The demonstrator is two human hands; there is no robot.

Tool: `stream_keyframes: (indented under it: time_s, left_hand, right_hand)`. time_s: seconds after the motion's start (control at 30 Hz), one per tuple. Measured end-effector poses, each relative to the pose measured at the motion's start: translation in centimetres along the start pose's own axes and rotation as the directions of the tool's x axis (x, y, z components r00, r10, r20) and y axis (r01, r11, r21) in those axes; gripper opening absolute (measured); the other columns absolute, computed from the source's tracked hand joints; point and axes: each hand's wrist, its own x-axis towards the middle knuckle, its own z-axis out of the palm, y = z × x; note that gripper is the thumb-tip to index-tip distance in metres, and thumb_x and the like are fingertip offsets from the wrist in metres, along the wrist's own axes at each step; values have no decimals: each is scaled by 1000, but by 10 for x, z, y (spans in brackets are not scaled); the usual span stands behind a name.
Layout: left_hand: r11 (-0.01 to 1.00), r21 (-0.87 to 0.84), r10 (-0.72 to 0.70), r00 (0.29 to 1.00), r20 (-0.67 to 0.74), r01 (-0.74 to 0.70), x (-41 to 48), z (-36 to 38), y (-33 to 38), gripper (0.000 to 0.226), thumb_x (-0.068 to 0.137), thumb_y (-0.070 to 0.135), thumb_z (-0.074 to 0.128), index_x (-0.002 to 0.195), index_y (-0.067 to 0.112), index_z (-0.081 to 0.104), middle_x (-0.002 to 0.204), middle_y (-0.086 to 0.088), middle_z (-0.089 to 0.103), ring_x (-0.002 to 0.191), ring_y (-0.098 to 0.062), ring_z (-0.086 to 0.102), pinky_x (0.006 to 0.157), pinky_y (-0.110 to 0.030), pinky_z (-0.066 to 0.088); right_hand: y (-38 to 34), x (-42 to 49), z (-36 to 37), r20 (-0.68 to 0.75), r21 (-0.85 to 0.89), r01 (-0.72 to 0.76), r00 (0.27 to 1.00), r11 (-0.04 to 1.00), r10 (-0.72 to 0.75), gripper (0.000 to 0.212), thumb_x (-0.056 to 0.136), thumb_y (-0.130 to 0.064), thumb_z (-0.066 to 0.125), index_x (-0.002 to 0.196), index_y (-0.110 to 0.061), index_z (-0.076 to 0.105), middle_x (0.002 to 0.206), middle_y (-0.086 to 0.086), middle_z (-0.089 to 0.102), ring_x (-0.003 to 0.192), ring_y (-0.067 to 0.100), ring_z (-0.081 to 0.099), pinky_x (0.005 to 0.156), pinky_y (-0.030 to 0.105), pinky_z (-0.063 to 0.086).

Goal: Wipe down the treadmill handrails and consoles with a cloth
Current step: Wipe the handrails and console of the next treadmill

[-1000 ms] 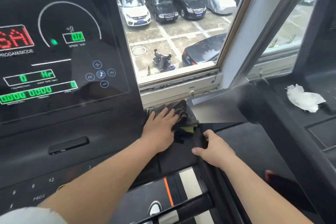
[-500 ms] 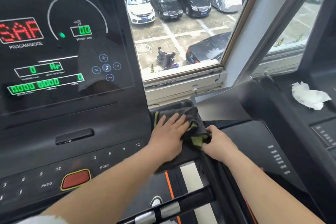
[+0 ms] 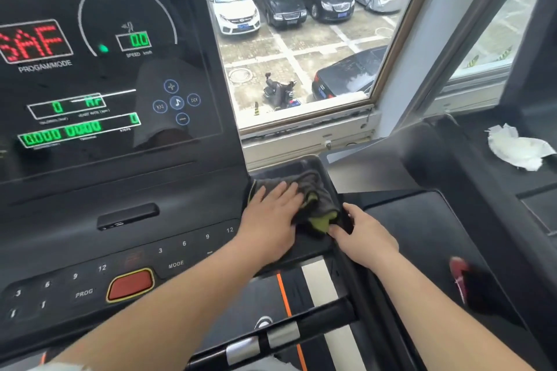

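Pressing our flat left hand [image 3: 271,220] on one grey-green cloth [image 3: 316,189] in the tray [image 3: 301,161] beside one console [image 3: 120,189] reading "SAF", "PROGAMMODE", "SPEED", "MODE", "PROG", we pinch its green corner with our right hand [image 3: 367,241].

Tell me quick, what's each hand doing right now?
Left hand: open, pressing flat on the cloth.
Right hand: curled at the cloth's green edge; grip cannot be told.
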Motion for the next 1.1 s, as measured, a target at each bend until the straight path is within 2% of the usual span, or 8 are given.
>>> stream_keyframes:
  time_s: [0.23, 0.33, 0.4, 0.53, 0.6, 0.77, 1.0, 1.1]
  left_hand:
    - [996, 59, -64, 996, 68, 60, -38, 15, 44, 75, 99, 29, 50, 163, 17, 14, 173, -5, 5, 159, -27, 4, 127, -51, 5]
    - [991, 112, 51, 984, 169, -71, -75, 27, 45, 84, 73, 32, 74, 152, 15, 49, 161, -9, 41, 150, -30, 37, 118, -55, 32]
    - [983, 158, 83, 991, 101, -98, -62, 26, 29, 80, 66, 38, 78, 142, 22, 61, 152, -2, 55, 142, -23, 50, 113, -51, 43]
    - [993, 60, -100, 995, -27, 102, -12, 6, 9, 68, 100, 36, 43, 163, 29, 19, 172, 8, 6, 159, -15, 3, 128, -47, 0]
    - [989, 20, -149, 988, -34, 150, -14, 8, 31, 68, 101, 34, 42, 164, 25, 16, 173, 4, 4, 159, -20, 1, 128, -49, -1]
    - [998, 43, 40, 999, -30, -39, -28, 18, 12, 74, 95, 31, 47, 164, 26, 18, 172, 6, 8, 159, -20, 6, 127, -47, 0]
    - [983, -78, -172, 984, -44, 169, 50, -4, 8, 67, 104, 38, 39, 164, 29, 11, 173, 5, 2, 159, -23, -3, 128, -49, -2]
    - [998, -46, 35, 999, -11, -35, -3, 20, 32, 71, 100, 35, 46, 163, 30, 15, 173, 8, 3, 159, -22, -5, 127, -53, -4]
  right_hand:
    - [1, 2, 0, -12, -14, 10, 1000, 1000, -10, 63, 95, -51, 56, 153, -45, 33, 145, -12, 58, 128, 22, 58, 92, 36, 50]
    - [1, 3, -1, -14, -1, 17, 1000, 1000, -17, 64, 95, -57, 56, 154, -43, 33, 148, -12, 55, 131, 21, 56, 93, 35, 48]
    - [2, 4, -2, -2, 8, 17, 1000, 1000, -17, 65, 95, -57, 56, 154, -42, 33, 149, -12, 55, 131, 21, 56, 92, 36, 48]
    - [0, 3, 0, -9, 25, 18, 1000, 1000, -18, 63, 95, -56, 59, 152, -39, 37, 145, -12, 57, 128, 21, 58, 85, 35, 47]
    - [0, 4, 0, -18, 18, 19, 1000, 1000, -19, 59, 94, -52, 60, 148, -39, 40, 140, -12, 60, 124, 22, 59, 84, 34, 45]
    - [-1, 9, -2, -23, 18, -20, 1000, 1000, 20, 63, 88, -42, 61, 147, -41, 40, 143, -15, 57, 119, 19, 60, 79, 31, 44]
    - [-4, 4, 2, -36, 127, -48, 998, 991, 53, 63, 90, -55, 64, 147, -42, 41, 145, -15, 55, 128, 16, 57, 88, 34, 47]
    - [3, 1, 2, -6, 268, -46, 999, 962, 49, 53, 82, -31, 72, 131, -46, 56, 116, -23, 69, 112, 9, 64, 87, 29, 53]
